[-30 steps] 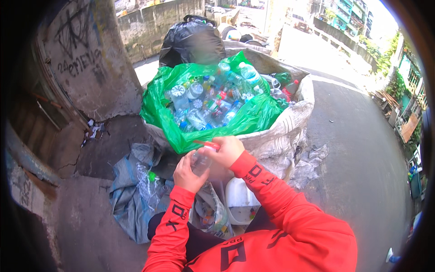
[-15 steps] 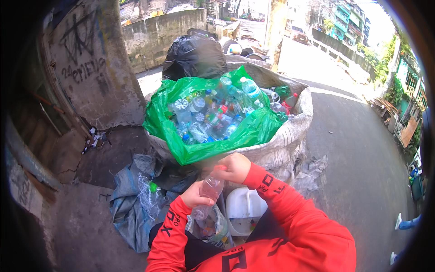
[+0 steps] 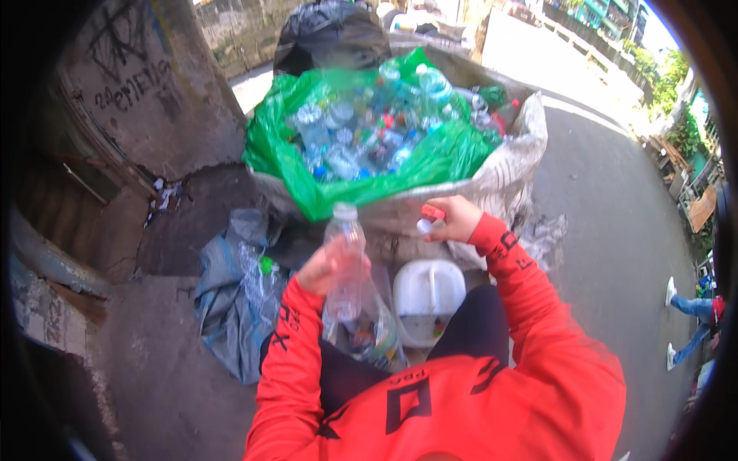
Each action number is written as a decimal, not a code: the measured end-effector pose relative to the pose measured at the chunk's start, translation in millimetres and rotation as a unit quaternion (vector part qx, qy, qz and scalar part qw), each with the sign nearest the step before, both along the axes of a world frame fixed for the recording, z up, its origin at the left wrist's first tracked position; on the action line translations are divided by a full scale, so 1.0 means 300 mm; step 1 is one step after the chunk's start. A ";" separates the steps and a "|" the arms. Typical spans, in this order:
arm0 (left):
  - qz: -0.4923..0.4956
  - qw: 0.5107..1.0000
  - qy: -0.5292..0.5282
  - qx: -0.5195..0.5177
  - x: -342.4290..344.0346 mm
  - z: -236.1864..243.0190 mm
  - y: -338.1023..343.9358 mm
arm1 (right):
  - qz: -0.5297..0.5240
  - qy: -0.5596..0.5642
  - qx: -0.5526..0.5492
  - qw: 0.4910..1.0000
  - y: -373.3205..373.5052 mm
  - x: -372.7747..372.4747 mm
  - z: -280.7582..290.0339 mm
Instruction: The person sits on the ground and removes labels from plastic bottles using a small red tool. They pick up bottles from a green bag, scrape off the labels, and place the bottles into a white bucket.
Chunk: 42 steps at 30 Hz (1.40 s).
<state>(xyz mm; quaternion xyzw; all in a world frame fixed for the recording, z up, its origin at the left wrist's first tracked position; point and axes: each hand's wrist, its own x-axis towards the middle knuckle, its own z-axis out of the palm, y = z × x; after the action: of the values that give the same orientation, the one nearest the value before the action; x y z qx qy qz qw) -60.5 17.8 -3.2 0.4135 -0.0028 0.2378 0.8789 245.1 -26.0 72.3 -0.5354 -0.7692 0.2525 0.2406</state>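
My left hand [image 3: 321, 269] is closed around a clear plastic bottle [image 3: 347, 296]. The bottle stands nearly upright, and its pale neck shows no coloured cap. To the right and apart from it, my right hand [image 3: 459, 218] pinches a small red piece [image 3: 433, 210]. A small white round piece [image 3: 424, 227] shows beside those fingertips; whether the two are one bottle cap I cannot make out. Beyond both hands, a green plastic bag [image 3: 307, 188] full of clear bottles [image 3: 342, 157] lies open inside a large whitish woven sack [image 3: 492, 188].
Between my knees are a white plastic container [image 3: 430, 288] and a clear bag [image 3: 377, 330] of small coloured bits. A grey-blue sack [image 3: 219, 284] with clear plastic lies left. A black bag [image 3: 330, 34] stands behind. Someone's legs [image 3: 692, 307] show far right.
My right hand has moved right, away from the bottle top, carrying the small red piece. The bottle in my left hand is more upright. The whole view has tilted downward.
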 end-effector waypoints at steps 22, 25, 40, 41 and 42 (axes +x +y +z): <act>0.576 0.781 0.232 0.061 0.151 -0.015 -0.024 | -0.025 0.288 -0.080 0.954 -0.052 -0.379 -0.310; 0.597 0.772 0.214 0.039 0.132 0.013 -0.012 | -0.024 0.341 -0.086 0.936 -0.013 -0.408 -0.300; 0.566 0.750 0.244 0.239 0.048 -0.102 0.072 | -0.063 0.410 -0.130 0.901 0.048 -0.427 -0.255; 0.546 0.783 0.246 0.167 0.071 -0.060 0.048 | -0.070 0.444 -0.127 0.884 0.031 -0.426 -0.245; 0.501 0.828 0.233 0.095 0.056 -0.063 0.055 | -0.060 0.408 -0.111 0.904 0.049 -0.415 -0.273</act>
<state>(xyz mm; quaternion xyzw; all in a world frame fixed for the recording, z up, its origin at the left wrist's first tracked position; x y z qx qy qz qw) -43.7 34.3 -22.2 0.4826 0.3874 0.5405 0.5700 120.5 -11.4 -9.6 -0.4542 -0.5375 0.5174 0.4870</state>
